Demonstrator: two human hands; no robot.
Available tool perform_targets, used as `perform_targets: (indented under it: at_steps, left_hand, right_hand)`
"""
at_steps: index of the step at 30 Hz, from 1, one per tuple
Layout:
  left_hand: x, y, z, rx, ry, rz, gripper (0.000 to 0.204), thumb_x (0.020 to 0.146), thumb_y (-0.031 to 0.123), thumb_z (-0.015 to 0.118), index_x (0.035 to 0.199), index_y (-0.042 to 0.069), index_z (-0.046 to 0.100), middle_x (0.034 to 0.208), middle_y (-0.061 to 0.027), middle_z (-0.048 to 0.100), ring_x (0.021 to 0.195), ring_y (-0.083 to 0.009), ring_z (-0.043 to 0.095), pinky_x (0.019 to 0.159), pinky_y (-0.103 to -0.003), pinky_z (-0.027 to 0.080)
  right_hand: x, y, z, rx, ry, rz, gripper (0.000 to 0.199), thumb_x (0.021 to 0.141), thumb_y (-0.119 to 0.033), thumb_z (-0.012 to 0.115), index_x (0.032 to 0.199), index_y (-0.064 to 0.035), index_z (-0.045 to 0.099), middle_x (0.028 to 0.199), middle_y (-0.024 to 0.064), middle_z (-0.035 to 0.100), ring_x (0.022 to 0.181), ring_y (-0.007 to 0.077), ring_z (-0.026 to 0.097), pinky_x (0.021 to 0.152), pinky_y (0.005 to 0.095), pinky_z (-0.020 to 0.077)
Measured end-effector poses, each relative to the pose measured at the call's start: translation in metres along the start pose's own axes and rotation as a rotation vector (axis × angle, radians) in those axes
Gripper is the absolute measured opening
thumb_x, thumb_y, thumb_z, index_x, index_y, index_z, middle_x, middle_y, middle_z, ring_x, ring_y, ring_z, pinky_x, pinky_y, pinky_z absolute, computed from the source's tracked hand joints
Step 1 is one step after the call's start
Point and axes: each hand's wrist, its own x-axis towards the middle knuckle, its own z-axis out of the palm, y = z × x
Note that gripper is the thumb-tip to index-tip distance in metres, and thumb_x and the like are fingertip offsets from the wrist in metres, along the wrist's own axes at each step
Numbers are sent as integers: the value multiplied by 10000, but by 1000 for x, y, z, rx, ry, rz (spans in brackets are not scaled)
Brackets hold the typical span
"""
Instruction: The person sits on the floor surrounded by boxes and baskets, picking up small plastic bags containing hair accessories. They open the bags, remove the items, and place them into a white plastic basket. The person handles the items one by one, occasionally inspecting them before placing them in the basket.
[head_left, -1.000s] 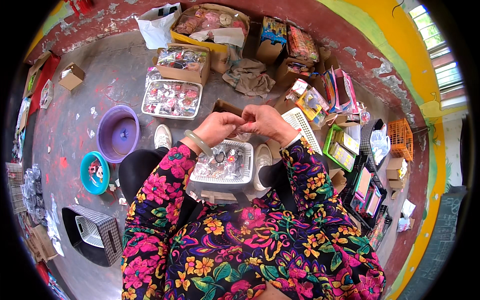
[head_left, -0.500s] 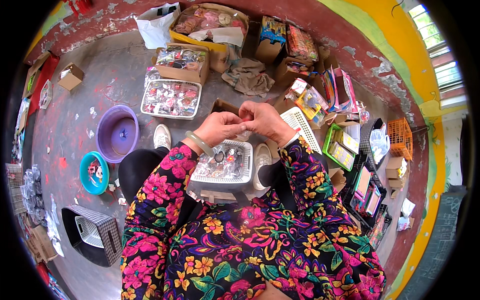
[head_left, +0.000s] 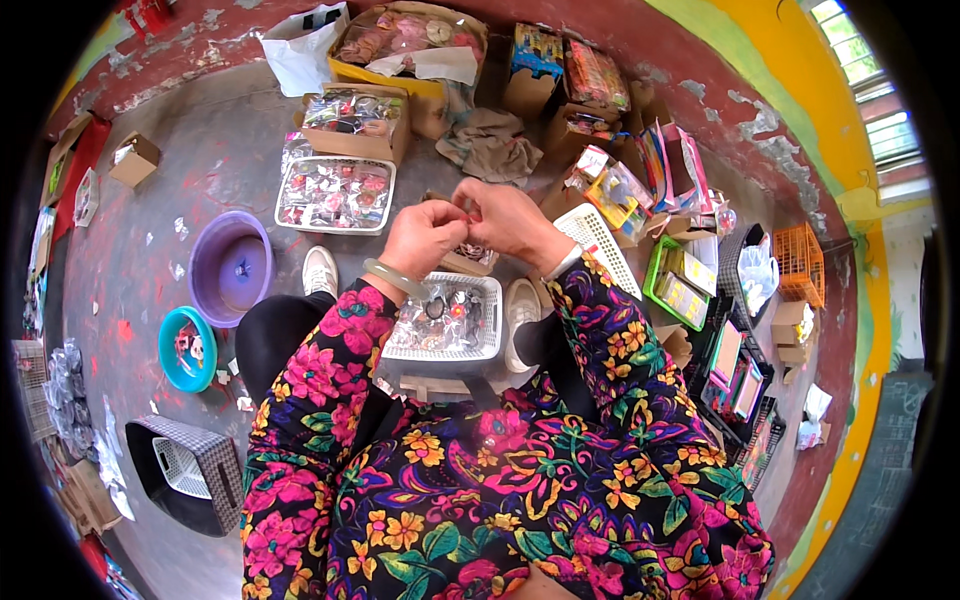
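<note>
Well, left hand: we have its thumb and fingertips drawn together, meeting the right's; whether they grip anything, we cannot tell.
Right hand: our thumb and forefinger are closed on the red piece.
Red piece: small, between our two hands, mostly covered by the fingers; we cannot make out its shape.
Left wrist: we wear a pale bangle.
White basket: at six o'clock from our hands, holding small packets.
Box: also at six, nearer, partly hidden behind our hands.
White tray: at nine o'clock, full of wrapped packets.
Purple tub: between eight and nine.
Teal basin: at eight o'clock, farther left.
Cloth: crumpled on the floor, near twelve.
Green basket: between three and four.
</note>
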Motion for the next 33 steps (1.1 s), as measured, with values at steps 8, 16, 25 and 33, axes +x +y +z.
perform_targets:
  at_steps: [8,16,25,33]
  left_hand:
    - [0,16,-9,107,243,45,118,703,35,576,808,-11,603,717,-56,619,660,-105,562,612,-249,454]
    - [-1,3,-27,363,415,136,144,720,69,526,811,7,620,677,-117,606,636,-155,592,594,-271,456]
    - [-7,1,-33,53,389,87,129,766,51,524,831,-17,613,654,14,564,562,-32,436,494,-194,358]
    - [-24,32,-22,-91,312,-28,130,821,24,494,887,-21,597,801,-14,593,722,-61,520,670,-190,423]
  right_hand:
    - [27,-21,-9,-9,-52,-36,296,688,-124,601,952,-47,493,712,151,590,715,336,576,623,422,437]
    - [49,-8,-7,283,-167,-108,265,717,-186,663,898,-37,540,685,42,577,637,158,558,571,292,429]
    - [43,144,74,162,-391,221,197,719,-157,545,813,-30,662,669,65,627,587,137,565,554,274,456]
    - [2,223,180,-276,-325,288,261,720,-159,531,921,-9,602,863,208,610,861,350,578,766,403,454]
